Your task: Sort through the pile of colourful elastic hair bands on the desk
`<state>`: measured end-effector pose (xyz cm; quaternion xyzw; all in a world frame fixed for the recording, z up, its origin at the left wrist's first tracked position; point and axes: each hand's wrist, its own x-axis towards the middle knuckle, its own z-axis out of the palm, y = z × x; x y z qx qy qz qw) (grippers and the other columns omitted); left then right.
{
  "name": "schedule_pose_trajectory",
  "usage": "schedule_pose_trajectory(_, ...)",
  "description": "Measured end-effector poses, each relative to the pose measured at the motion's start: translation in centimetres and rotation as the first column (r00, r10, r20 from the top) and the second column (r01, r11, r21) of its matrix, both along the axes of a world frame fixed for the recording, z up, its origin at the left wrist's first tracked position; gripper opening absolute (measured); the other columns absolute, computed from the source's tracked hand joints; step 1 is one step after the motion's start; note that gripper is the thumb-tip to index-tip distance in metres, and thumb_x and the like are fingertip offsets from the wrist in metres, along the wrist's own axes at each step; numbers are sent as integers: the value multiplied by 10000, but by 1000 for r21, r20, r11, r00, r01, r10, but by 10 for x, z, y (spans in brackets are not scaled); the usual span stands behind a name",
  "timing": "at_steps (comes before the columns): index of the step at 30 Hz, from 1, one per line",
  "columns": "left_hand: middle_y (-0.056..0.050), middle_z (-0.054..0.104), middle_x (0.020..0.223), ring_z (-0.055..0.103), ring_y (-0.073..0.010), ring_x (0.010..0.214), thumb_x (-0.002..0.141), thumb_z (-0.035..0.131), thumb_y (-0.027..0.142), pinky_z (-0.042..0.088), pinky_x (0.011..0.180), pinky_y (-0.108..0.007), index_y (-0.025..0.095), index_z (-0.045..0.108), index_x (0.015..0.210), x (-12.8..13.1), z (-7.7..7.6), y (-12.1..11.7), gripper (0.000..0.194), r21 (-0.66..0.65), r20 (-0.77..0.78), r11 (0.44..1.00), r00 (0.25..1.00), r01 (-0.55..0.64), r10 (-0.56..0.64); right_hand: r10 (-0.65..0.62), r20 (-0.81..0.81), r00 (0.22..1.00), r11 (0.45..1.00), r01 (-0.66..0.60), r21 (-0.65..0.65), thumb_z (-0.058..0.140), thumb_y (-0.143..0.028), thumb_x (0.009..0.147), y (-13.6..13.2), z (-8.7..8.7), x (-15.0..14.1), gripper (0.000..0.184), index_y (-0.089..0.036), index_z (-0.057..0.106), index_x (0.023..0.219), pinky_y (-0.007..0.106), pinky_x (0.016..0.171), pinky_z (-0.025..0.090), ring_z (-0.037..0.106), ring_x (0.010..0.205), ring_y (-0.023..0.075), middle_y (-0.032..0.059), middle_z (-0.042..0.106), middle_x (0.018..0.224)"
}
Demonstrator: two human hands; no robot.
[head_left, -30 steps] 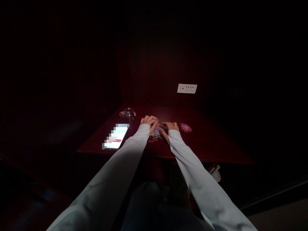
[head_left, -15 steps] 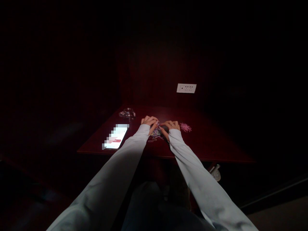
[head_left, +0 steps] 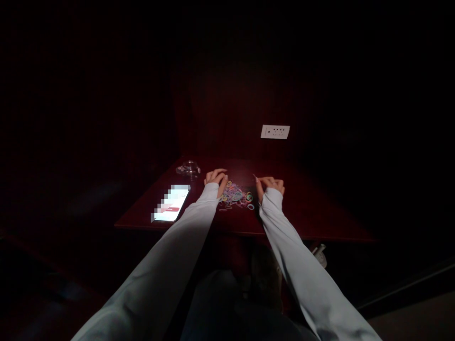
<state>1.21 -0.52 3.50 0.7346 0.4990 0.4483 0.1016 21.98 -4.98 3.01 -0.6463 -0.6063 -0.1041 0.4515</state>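
A loose pile of small multicoloured rubber bands (head_left: 235, 194) lies on the dark red table between my hands. At its left edge rests my left hand (head_left: 214, 179), forefinger stretched out and apart from the thumb, with nothing visible in it. My right hand (head_left: 269, 184), to the right of the pile, pinches a thin pinkish rubber band (head_left: 254, 176) between thumb and forefinger. The separate heap of pink bands on the right is hidden behind this hand.
A lit phone (head_left: 173, 203) lies on the left of the table (head_left: 313, 213). Behind it stands a clear container (head_left: 190, 167) with small pale pieces beside it. A white socket panel (head_left: 275, 131) is on the back wall.
My right hand has moved right, away from the pile, with a pinkish band pinched in it. My left hand has shifted slightly left and its fingers have opened. More of the multicoloured pile shows.
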Motion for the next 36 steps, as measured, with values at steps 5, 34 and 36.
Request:
schedule_pose_trajectory(5, -98, 564, 1501, 508, -317, 1356, 1037, 476, 373, 412, 1164, -561, 237, 697, 970, 0, -17, 16, 268, -95, 126, 987, 982, -129, 141, -123, -19, 992, 992, 122, -20, 499, -513, 1028, -12, -2, 43, 422, -235, 811, 969, 452, 887, 334, 475, 1029, 307, 123, 728, 1070)
schedule_pose_trajectory(34, -19, 736, 1301, 573, -243, 1180, 984, 596, 454, 360, 1050, -420, 276, 732, 1095, -3, 3, -8, 250, 51, -295, 955, 918, 292, -265, 405, -111, 908, 863, -419, -282, 422, -305, 1036, -14, -11, -13, 190, -268, 582, 941, 228, 718, 477, 697, 740, 158, 6, 751, 835)
schedule_pose_trajectory(36, -15, 741, 1297, 563, -251, 1161, 892, 718, 485, 331, 1042, -437, 284, 744, 1086, -1, 1, -9, 281, 55, -372, 927, 869, 370, -325, 409, -154, 899, 861, -436, -261, 428, -289, 1026, -13, -11, -15, 172, -275, 592, 973, 233, 730, 488, 699, 745, 162, 0, 753, 840)
